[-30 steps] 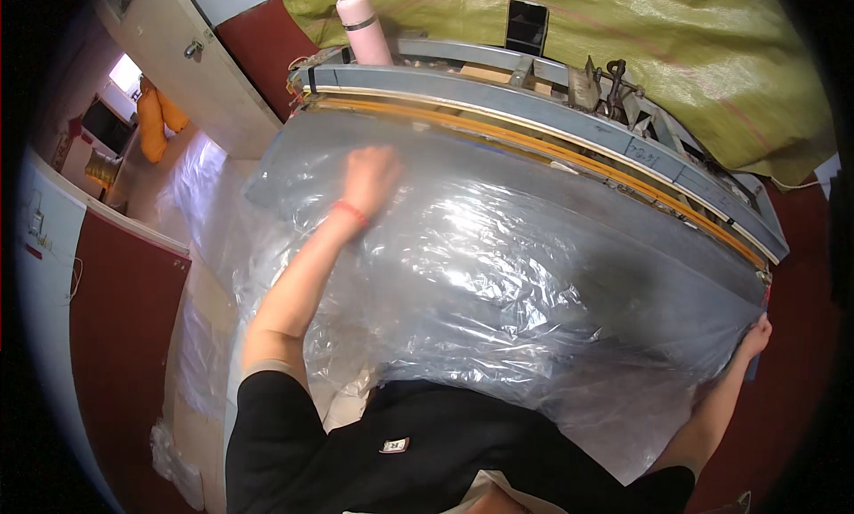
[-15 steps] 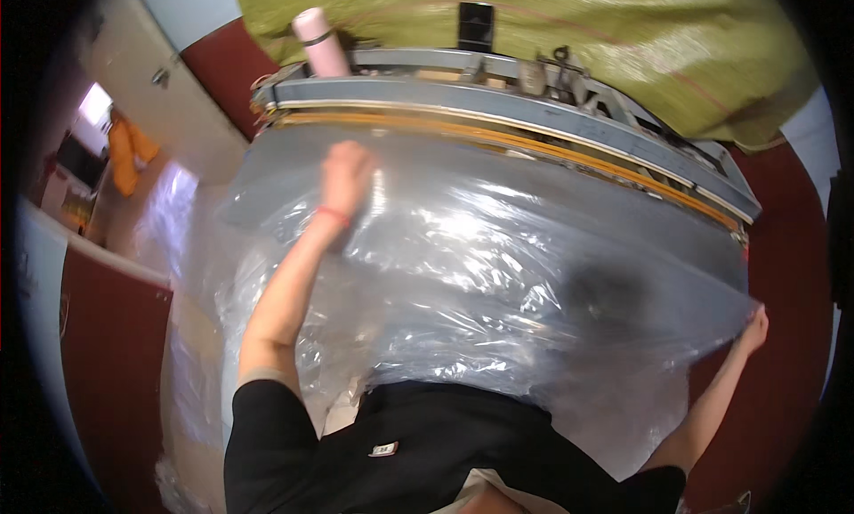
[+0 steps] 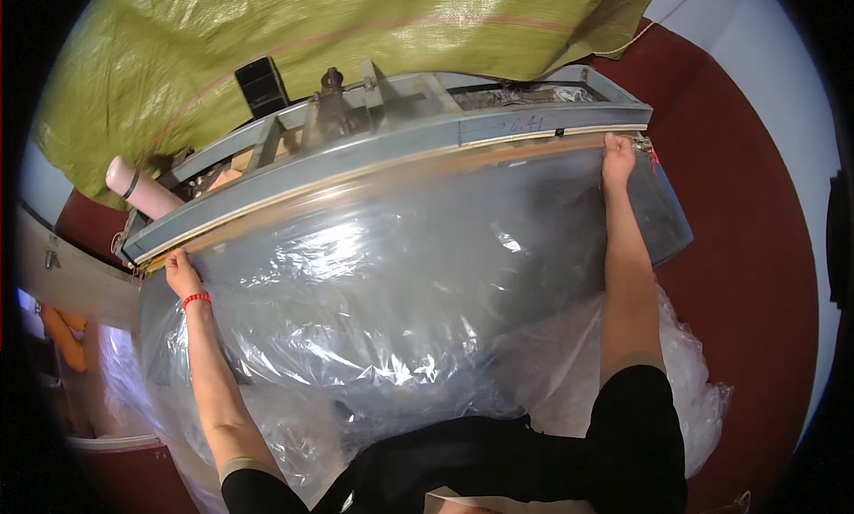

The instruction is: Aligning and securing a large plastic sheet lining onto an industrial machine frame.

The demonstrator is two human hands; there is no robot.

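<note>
Nearest, a black shirt with short sleeves is seen at the lower edge, and from it both arms are stretched forward and spread wide apart. The left forearm is slanted outward to the left, and its wrist is circled by a red bracelet. The right forearm is held almost straight up the view.

Between the arms, a clear plastic sheet is spread, wrinkled and shiny, over a grey tabletop, whose right corner is left uncovered beyond the right forearm.

At the far side of the sheet, its left end is pinched by the left hand, with the fingers curled closed and the knuckles turned up. The right end is pinched in the same way by the right hand, which is set higher in the view, close to the long bar. How much plastic is gathered inside either grip cannot be told.

Just past the hands, a grey metal frame is stretched across the table. Behind its front bar, a pink bottle is tilted at the left and a black phone is propped against a yellow-green tarp.
</note>
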